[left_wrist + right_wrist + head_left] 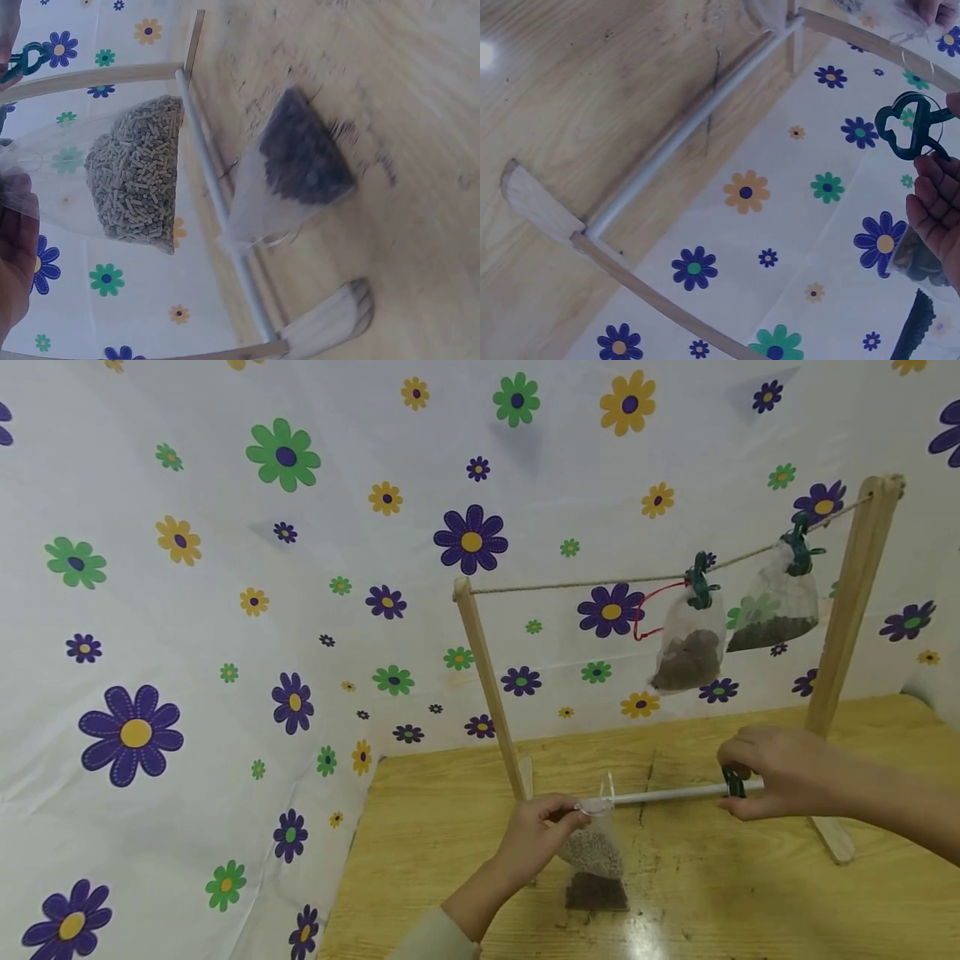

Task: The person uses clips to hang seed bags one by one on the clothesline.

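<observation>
My left hand [532,833] pinches the top of a sheer mesh bag [139,176] with pale pellets in its lower part. A white drawstring loop [608,789] sticks up beside the fingertips. Between the thumb and fingers of my right hand [795,774] is a dark green clothespin [915,124], held in the air to the right of the bag. On the table, below the pellet bag in the head view, lies a second mesh bag [306,150] with dark brown contents.
A wooden frame [851,610] stands on the table [720,893], with a rope [555,586] across its top and a pale bar [667,794] low down. Two mesh bags, one nearer [686,652] and one farther [776,610], hang from green clothespins [701,583]. Flowered cloth [187,652] stands behind.
</observation>
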The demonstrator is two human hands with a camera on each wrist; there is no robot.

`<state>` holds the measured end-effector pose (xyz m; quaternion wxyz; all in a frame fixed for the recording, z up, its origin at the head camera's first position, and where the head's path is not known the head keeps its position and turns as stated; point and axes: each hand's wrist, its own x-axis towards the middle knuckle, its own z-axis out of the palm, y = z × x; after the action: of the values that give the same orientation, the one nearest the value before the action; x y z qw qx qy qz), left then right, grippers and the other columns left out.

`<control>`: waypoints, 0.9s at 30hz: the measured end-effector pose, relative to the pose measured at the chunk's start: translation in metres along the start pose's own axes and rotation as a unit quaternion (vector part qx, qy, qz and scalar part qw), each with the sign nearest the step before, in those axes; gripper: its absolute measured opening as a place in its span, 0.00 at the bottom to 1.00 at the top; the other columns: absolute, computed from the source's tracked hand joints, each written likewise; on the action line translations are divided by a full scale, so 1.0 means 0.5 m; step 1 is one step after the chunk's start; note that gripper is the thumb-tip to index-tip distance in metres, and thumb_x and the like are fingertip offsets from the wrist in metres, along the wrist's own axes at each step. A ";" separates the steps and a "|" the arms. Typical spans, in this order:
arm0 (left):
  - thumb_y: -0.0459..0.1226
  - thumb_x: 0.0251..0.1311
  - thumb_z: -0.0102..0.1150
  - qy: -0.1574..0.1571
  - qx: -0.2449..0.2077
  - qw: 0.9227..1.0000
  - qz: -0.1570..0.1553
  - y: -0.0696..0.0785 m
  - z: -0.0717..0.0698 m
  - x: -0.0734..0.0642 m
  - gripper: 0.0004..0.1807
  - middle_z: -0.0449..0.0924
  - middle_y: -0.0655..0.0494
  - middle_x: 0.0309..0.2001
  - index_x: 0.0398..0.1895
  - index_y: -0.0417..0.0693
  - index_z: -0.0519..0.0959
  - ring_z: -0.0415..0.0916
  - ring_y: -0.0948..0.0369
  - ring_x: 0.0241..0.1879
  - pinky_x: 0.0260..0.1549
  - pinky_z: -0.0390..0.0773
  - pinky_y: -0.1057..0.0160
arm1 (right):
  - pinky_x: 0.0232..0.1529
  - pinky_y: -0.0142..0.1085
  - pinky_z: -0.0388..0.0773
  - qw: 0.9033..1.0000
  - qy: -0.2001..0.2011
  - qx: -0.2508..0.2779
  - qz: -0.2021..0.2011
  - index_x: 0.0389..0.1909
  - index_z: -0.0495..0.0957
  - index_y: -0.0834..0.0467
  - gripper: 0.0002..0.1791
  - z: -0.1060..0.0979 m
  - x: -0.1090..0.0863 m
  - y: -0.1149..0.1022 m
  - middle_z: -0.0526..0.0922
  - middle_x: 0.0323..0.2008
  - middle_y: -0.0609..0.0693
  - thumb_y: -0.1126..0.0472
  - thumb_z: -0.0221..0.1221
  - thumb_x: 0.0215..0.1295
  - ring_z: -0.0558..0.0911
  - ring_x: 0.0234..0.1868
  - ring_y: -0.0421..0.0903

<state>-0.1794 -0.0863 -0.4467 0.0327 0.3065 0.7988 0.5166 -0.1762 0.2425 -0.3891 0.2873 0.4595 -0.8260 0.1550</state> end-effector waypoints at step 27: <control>0.37 0.63 0.59 0.104 0.006 0.992 0.067 0.121 -0.040 0.171 0.09 0.84 0.48 0.32 0.37 0.39 0.83 0.78 0.67 0.30 0.30 0.77 0.71 | 0.23 0.29 0.70 0.994 0.029 -0.015 -0.108 0.32 0.75 0.55 0.26 -0.073 0.188 0.003 0.74 0.25 0.41 0.36 0.45 0.65 0.70 0.26 0.36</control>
<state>-0.2283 -0.0410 -0.3638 -0.0872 0.3047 0.7787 0.5414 -0.2044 0.1992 -0.3023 0.3332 0.5367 -0.7652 0.1238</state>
